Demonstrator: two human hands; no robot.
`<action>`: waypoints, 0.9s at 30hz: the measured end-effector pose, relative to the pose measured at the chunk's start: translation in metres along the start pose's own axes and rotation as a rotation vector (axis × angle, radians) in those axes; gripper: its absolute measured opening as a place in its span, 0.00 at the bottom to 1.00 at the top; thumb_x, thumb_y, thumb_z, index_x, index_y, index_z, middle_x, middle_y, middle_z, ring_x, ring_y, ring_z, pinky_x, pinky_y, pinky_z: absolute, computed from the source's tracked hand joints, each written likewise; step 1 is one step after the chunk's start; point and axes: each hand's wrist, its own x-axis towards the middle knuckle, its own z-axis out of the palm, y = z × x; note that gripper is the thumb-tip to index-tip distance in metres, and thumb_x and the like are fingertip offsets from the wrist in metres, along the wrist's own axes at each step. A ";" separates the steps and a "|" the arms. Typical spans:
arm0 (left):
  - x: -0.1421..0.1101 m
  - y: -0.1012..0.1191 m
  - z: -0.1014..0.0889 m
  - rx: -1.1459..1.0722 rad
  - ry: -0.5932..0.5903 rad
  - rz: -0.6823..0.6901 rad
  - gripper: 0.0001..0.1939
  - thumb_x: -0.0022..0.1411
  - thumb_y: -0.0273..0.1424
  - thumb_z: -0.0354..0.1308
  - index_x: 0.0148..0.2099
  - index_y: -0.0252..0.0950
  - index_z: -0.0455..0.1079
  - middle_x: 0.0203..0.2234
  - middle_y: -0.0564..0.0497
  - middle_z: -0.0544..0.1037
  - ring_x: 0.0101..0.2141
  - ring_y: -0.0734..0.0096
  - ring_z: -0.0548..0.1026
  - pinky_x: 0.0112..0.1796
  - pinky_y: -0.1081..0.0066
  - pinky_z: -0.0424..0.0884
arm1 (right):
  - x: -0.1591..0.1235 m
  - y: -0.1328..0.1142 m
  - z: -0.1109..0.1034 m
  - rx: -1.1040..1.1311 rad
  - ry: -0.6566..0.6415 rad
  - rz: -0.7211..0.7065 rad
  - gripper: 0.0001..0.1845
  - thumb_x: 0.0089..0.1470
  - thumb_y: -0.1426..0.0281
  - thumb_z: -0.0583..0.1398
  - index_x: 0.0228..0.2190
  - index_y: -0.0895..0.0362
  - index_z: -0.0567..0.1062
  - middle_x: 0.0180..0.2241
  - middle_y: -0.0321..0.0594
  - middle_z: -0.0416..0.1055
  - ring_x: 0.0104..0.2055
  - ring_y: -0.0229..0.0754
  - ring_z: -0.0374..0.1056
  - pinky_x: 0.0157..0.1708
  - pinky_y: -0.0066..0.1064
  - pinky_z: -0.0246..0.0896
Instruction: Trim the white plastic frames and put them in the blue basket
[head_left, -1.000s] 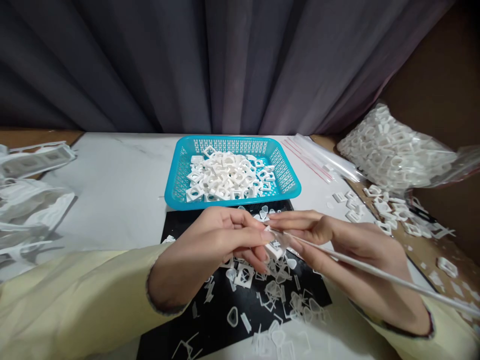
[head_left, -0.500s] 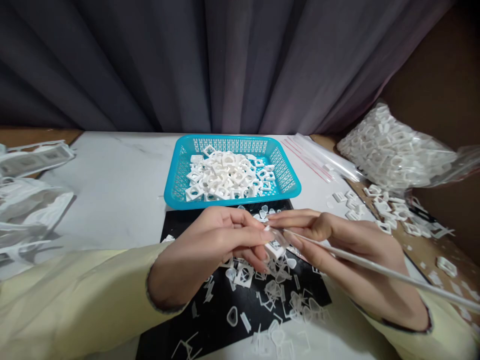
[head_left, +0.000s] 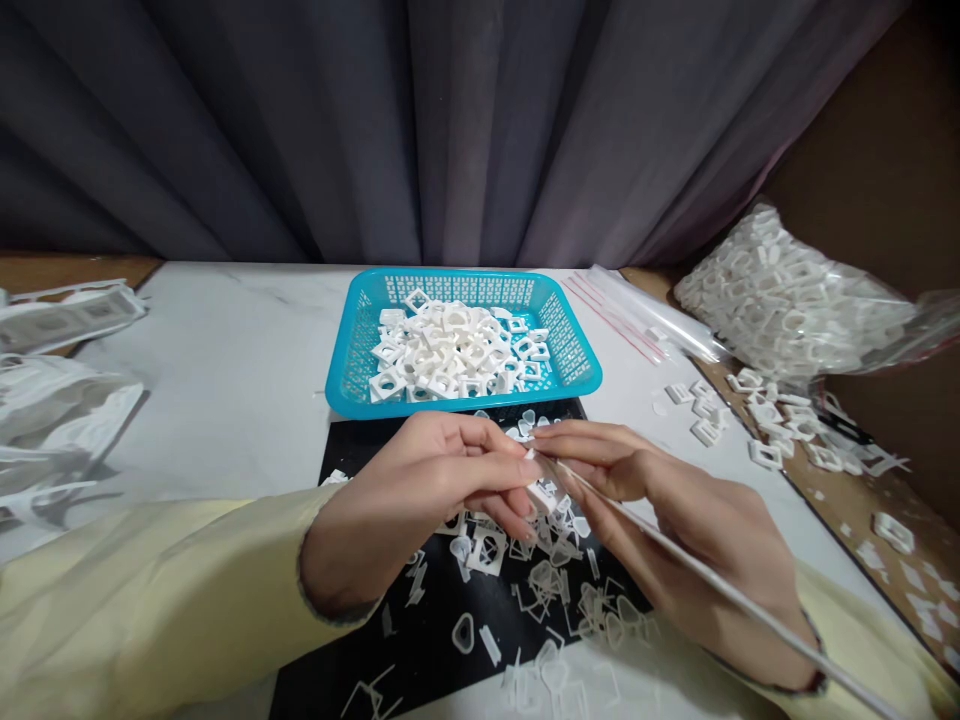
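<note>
My left hand [head_left: 450, 475] is closed, pinching a small white plastic frame piece [head_left: 541, 492] between thumb and fingers over the black mat. In my right hand [head_left: 675, 520] is a long, thin white rod-like tool [head_left: 697, 568], running back past the wrist to the lower right. Its tip meets the white piece, where my fingers partly hide it; I cannot make out the tip's exact shape. Below both hands, another square white frame [head_left: 487, 551] lies on the mat among thin translucent offcuts [head_left: 551, 585].
A blue basket [head_left: 337, 345] heaped with white frame pieces [head_left: 450, 345] stands behind the black mat [head_left: 337, 655]. At right are a clear bag of pieces [head_left: 795, 290], flat plastic bags [head_left: 637, 310] and loose frames [head_left: 780, 415]. White molded sheets [head_left: 67, 410] lie at left.
My right hand has shifted slightly left and turned, so the tool's back end now points lower. My left hand keeps the white piece at almost the same spot.
</note>
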 end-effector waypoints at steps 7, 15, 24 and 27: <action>0.002 -0.001 0.002 0.054 -0.017 0.005 0.07 0.54 0.25 0.61 0.25 0.32 0.70 0.15 0.55 0.75 0.18 0.79 0.74 0.23 0.81 0.69 | -0.005 0.019 0.019 -0.182 0.008 -0.178 0.11 0.54 0.82 0.54 0.37 0.57 0.67 0.47 0.51 0.70 0.56 0.49 0.62 0.49 0.46 0.63; 0.000 0.002 0.003 0.051 -0.009 0.012 0.07 0.54 0.28 0.63 0.26 0.31 0.70 0.14 0.56 0.75 0.17 0.79 0.74 0.22 0.82 0.69 | 0.007 -0.002 -0.015 0.092 0.055 0.137 0.07 0.55 0.75 0.58 0.26 0.54 0.68 0.42 0.39 0.75 0.47 0.41 0.71 0.47 0.31 0.69; -0.001 0.003 0.002 0.049 0.011 0.020 0.04 0.51 0.24 0.63 0.26 0.31 0.71 0.15 0.55 0.75 0.18 0.78 0.74 0.24 0.81 0.71 | 0.013 -0.005 -0.017 0.275 -0.012 0.307 0.12 0.53 0.70 0.61 0.20 0.54 0.68 0.39 0.39 0.77 0.45 0.42 0.73 0.44 0.31 0.71; -0.001 0.002 0.001 0.050 0.008 0.015 0.03 0.51 0.23 0.62 0.26 0.31 0.71 0.16 0.55 0.75 0.19 0.78 0.75 0.25 0.80 0.71 | 0.013 -0.005 -0.014 0.282 -0.017 0.284 0.11 0.54 0.72 0.60 0.21 0.55 0.68 0.39 0.39 0.77 0.45 0.42 0.72 0.43 0.31 0.71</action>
